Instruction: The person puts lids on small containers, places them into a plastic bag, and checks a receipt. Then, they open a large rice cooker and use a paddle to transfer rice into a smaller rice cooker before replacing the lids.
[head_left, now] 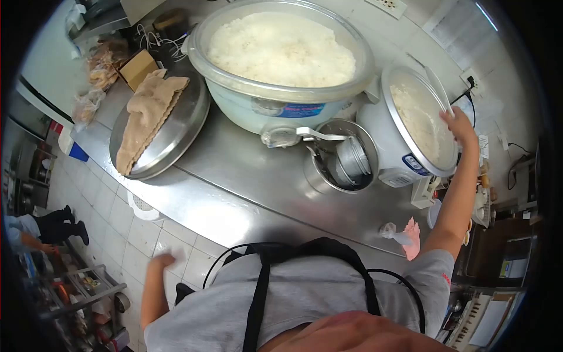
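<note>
Right hand (458, 126) at the right of the frame, arm stretched up from the lower right, fingers spread flat on the rim of the rice cooker (410, 132); looks like a brace or a grip on the edge, cannot tell whether anything is pinched. Cooker sits right of centre on the steel counter (234, 188), lid off, mouth tilted toward upper right in this view, cooked rice inside, long axis running from lower left base to upper right rim. Left hand (163, 260) hangs low at lower left, off the counter, loosely curled, holding nothing visible, blurred. Just left of the cooker a steel pot (340, 155) holds smaller metal cups, with a ladle (293, 136) laid across its edge, probably parked there for reach. Above it, top centre, a big plastic bowl (281, 53) full of white rice. Left of that, a round metal lid (164, 126) with a tan cloth (146, 114) draped over it. Another person's legs at far left.
</note>
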### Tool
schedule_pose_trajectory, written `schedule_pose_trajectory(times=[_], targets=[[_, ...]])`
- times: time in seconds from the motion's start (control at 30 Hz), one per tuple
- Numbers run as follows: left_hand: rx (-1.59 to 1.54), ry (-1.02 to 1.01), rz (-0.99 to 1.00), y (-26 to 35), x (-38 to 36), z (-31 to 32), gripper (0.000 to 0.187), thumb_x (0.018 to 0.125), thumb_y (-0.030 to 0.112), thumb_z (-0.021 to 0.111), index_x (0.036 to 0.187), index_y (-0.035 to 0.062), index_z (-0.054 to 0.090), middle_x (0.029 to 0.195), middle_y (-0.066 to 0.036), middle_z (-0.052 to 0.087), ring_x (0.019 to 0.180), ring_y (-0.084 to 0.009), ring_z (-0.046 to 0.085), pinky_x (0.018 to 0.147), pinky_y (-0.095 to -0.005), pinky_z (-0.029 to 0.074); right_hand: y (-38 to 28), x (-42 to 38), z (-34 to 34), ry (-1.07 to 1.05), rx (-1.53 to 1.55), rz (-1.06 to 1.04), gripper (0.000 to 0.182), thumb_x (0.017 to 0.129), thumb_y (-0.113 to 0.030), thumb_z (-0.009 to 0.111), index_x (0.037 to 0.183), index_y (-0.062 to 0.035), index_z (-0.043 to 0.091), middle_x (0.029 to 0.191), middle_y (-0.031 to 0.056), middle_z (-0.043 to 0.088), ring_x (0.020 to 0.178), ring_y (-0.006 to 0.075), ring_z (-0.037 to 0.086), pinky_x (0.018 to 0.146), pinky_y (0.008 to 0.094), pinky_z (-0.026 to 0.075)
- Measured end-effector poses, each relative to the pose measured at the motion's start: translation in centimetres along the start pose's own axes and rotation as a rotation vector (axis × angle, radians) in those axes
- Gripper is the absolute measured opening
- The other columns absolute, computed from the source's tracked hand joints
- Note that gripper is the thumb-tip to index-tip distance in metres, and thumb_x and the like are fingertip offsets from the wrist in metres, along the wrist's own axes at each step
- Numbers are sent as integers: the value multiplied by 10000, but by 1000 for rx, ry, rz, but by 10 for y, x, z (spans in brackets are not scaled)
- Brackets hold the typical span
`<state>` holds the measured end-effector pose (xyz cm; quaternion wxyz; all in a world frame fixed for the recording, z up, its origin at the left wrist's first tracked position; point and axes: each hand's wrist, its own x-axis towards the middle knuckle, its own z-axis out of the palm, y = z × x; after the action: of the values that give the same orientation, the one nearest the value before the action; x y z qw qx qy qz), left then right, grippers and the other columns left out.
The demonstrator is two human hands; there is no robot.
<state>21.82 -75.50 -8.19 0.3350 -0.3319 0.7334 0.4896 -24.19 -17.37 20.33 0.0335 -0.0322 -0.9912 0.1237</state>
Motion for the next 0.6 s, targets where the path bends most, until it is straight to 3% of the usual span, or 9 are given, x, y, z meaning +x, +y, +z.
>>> schedule_pose_trajectory(times=[0.1,0.17,0.23,0.3,0.33,0.37,0.43,0.6], targets=[[124,-104,-251,15,-8,4,503,785,402,515,1069,-13,510,866,-106,575,691,-168,541,624,-275,442,-46,22,-5,-48,173,-55,416,759,-400,529,930,-20,519,606,53,476,536,137,476,478,297,409],[42,36,101,81,-30,-15,423,799,352,517,977,-31,542,790,-88,575,663,-147,546,573,-264,443,-91,37,17,20,115,-365,396,782,-375,487,920,-7,534,699,86,544,671,176,538,627,300,430],[-54,146,329,115,-20,-40,308,826,275,495,874,-26,538,686,-54,547,607,-115,523,515,-243,425,-132,59,52,304,-76,-583,347,799,-329,457,974,-37,524,854,119,590,821,248,566,706,331,431],[-348,311,525,132,-6,-59,225,837,203,468,771,-6,519,629,-37,518,546,-97,493,498,-232,415,-199,51,70,277,-250,-393,294,804,-277,445,1024,-93,510,971,125,579,913,297,549,747,378,432],[-312,501,543,126,9,-58,201,833,173,470,741,0,517,612,-39,509,526,-105,478,494,-243,408,-222,53,78,289,-310,-360,260,810,-242,429,1021,-111,506,961,115,583,900,292,555,732,385,441],[-130,565,568,110,26,-58,185,816,165,495,739,-2,520,651,-62,527,562,-120,489,503,-257,402,-239,59,84,301,-371,-327,235,815,-206,413,1019,-130,502,951,105,587,888,286,561,716,391,450],[-43,696,793,95,50,-41,129,783,123,507,741,2,524,687,-106,531,597,-183,502,530,-302,399,-260,79,94,325,-494,-343,224,811,-164,399,1003,-127,509,943,94,590,868,277,570,691,390,461],[335,815,995,93,77,-29,134,669,97,541,792,46,537,743,-116,530,707,-293,485,634,-378,368,-289,131,124,267,-760,-341,244,799,-112,387,1009,-132,510,935,81,591,853,271,574,678,378,470]])
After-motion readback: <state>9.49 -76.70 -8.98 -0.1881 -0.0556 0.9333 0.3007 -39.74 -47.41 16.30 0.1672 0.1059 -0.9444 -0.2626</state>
